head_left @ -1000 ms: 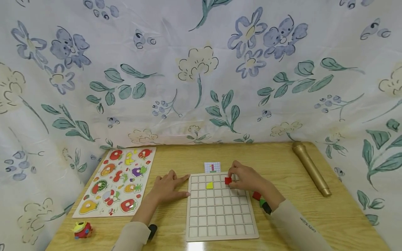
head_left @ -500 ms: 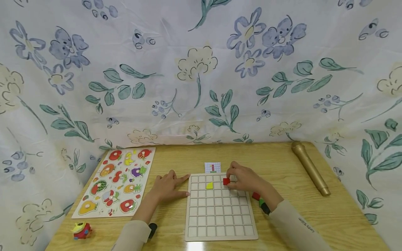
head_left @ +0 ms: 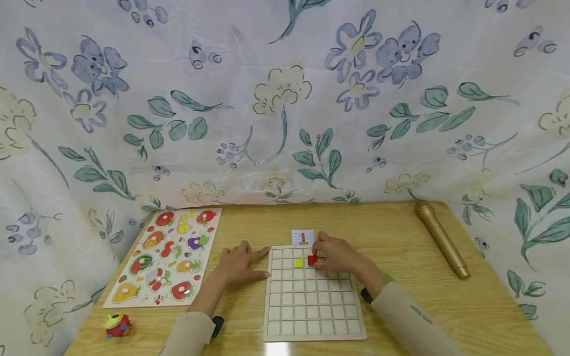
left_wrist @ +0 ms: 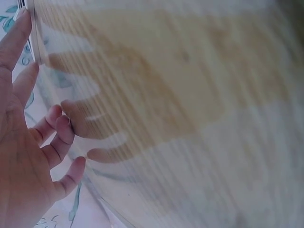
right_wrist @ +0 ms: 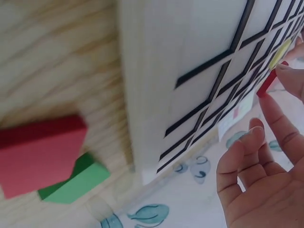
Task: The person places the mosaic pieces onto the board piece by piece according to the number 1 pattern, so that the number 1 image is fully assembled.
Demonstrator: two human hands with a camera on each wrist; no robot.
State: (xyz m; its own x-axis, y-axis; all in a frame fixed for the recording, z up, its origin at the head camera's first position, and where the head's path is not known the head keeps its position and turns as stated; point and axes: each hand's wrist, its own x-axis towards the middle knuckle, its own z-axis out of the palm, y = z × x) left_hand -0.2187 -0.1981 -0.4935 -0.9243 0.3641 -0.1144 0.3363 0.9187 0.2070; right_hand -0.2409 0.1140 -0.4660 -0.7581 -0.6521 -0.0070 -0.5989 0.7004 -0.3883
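Observation:
A red square tile (head_left: 312, 260) is pinched between the thumb and a finger of my right hand (head_left: 337, 254), over the upper part of the wooden grid board (head_left: 315, 337). Just left of it on the board sits a yellow piece (head_left: 298, 263) with one cut corner. My left hand (head_left: 235, 266) lies at the board's left edge, thumb and index finger stretched out to the rim, holding nothing. The left wrist view shows that hand's other fingers slightly bent above the glossy table. Behind the board's far edge lies a small printed card (head_left: 303, 237) with a coloured grid pattern.
Right of the board, a red block (right_wrist: 42, 154) and a green block (right_wrist: 78, 183) lie on the table. A fruit puzzle board (head_left: 209, 217) is at the left, with a small toy figure (head_left: 118, 325) in front. A gold microphone (head_left: 441, 238) lies at the far right.
My right hand has moved left across the board with the red tile, bringing it beside the yellow piece. My left hand has stayed at the board's edge.

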